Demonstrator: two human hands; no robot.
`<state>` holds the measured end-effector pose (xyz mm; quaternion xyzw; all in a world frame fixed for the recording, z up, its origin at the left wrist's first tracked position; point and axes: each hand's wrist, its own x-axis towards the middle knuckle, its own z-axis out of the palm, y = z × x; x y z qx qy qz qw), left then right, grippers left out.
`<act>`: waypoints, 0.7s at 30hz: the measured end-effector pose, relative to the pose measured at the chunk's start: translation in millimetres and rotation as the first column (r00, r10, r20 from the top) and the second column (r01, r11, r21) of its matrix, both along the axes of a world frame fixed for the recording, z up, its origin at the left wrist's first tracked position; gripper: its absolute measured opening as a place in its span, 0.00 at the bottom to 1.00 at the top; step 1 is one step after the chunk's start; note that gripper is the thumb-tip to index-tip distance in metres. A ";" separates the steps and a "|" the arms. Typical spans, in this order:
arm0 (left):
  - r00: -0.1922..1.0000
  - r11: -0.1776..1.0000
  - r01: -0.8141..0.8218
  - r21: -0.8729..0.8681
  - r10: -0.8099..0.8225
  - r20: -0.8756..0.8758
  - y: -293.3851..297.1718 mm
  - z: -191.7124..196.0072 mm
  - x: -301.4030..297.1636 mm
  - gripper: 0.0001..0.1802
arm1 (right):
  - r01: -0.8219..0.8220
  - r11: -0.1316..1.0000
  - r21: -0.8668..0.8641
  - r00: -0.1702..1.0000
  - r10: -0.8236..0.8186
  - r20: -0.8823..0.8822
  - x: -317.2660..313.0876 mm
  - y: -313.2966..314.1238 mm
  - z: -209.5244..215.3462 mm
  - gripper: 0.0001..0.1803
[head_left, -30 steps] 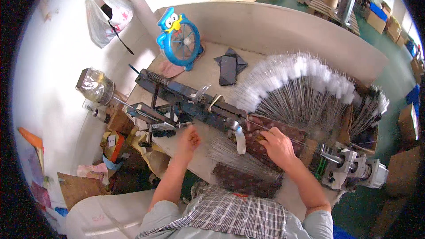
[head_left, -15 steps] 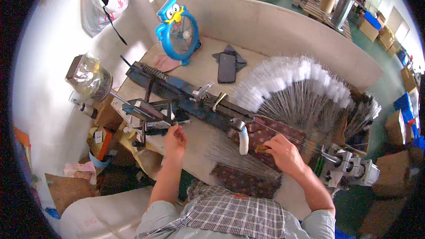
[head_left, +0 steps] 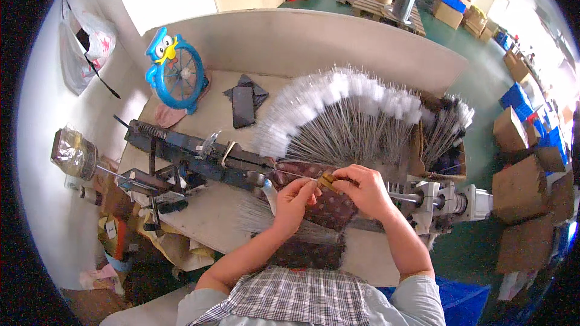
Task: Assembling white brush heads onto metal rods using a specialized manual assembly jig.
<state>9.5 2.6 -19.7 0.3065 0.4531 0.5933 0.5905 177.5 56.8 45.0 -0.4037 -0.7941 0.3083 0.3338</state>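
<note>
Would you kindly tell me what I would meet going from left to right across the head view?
Hanging plastic bag, blue duck-shaped fan, black phone, left hand, yellowish-brown piece, right hand, pale metal motor unit.

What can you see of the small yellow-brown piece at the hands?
The yellow-brown piece is small and blocky, with darker and lighter patches; whether it is metal or wood, I can't tell. The right hand pinches it between thumb and fingers, over the spotted maroon sheet. The left hand is close on its left; contact there is unclear.
</note>
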 end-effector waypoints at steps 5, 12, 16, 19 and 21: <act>0.999 0.999 -0.038 0.038 0.040 -0.032 2.9 -1.8 3.9 0.09 | -0.104 0.978 -0.181 0.993 0.093 -0.070 11.3 1.6 4.5 0.11; 0.972 0.969 -0.226 -0.098 0.231 0.044 -6.2 23.2 -17.6 0.09 | -0.024 0.920 0.391 0.999 0.003 0.053 -24.4 12.5 13.4 0.07; 0.959 0.964 -0.202 -0.171 0.230 0.168 -5.1 22.2 -20.8 0.07 | -0.043 0.921 0.386 0.947 -0.086 0.311 -68.1 27.9 -14.0 0.07; 0.962 0.966 -0.183 -0.186 0.215 0.170 -5.1 23.0 -21.9 0.09 | -0.088 0.962 0.258 0.985 0.046 0.165 -69.5 23.1 -12.2 0.08; 0.968 0.966 -0.169 -0.196 0.200 0.153 -6.0 21.3 -23.7 0.11 | -0.092 0.973 0.214 0.984 0.055 0.170 -67.5 20.2 -1.1 0.09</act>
